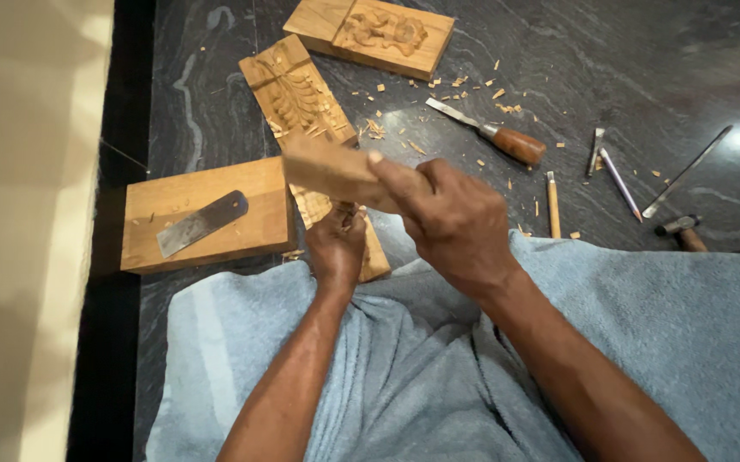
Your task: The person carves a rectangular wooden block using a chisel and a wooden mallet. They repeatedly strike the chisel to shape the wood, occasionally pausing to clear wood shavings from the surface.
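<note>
Right hand point(451, 218) clenched round a plain wooden block point(331, 171), raised and blurred, just above the carved panel point(297, 94); left hand point(336, 244) below it, pressed on the near end of that same panel, fingers curled, whether grasping a tool there cannot be told; both forearms over a pale blue cloth point(661, 325) spread across the lap. Panel lying slantwise on the dark stone floor point(644, 60), leaf pattern cut into it, chips scattered beside. Left of it, a flat wooden board point(254, 227) carrying a broad metal blade point(201, 223); beyond, a second carved board point(370, 34). Right of the hands, a wooden-handled chisel point(494, 135); farther out, a slim chisel point(552, 204), a pencil point(620, 183), a long metal rod point(686, 171), a small hammer point(682, 231).
</note>
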